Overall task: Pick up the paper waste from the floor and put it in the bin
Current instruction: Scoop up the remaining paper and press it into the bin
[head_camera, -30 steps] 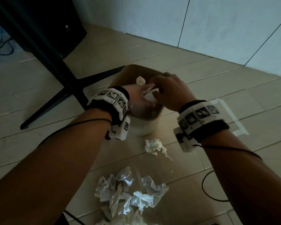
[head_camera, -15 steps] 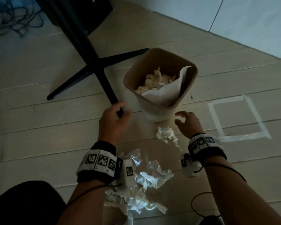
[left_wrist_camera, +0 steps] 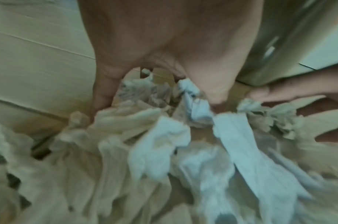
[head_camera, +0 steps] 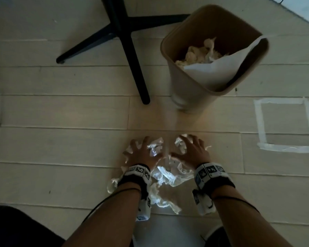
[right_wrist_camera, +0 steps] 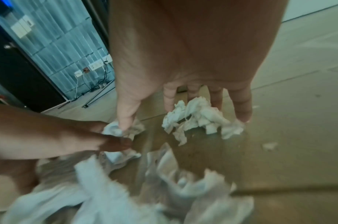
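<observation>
A heap of crumpled white paper (head_camera: 166, 177) lies on the pale plank floor between my forearms. My left hand (head_camera: 143, 149) is spread over its far left part, fingertips down in the paper (left_wrist_camera: 164, 151). My right hand (head_camera: 189, 148) hovers with splayed, fairly straight fingers over a separate crumpled ball (head_camera: 181, 142), fingertips touching it (right_wrist_camera: 198, 119) and the thumb on another scrap. Neither hand has closed round anything. The tan bin (head_camera: 187, 91) stands beyond, up and right, holding crumpled paper and a flat white sheet (head_camera: 214, 72).
A black stand with splayed legs (head_camera: 132, 50) rests on the floor just left of the bin. A white tape square (head_camera: 282, 125) marks the floor at right. Cables trail along the left edge. Dark cloth (head_camera: 16, 227) fills the lower left corner.
Both hands have left the bin's mouth and come down and back to the heap on the floor. The view has tilted down, so the bin now sits higher and farther.
</observation>
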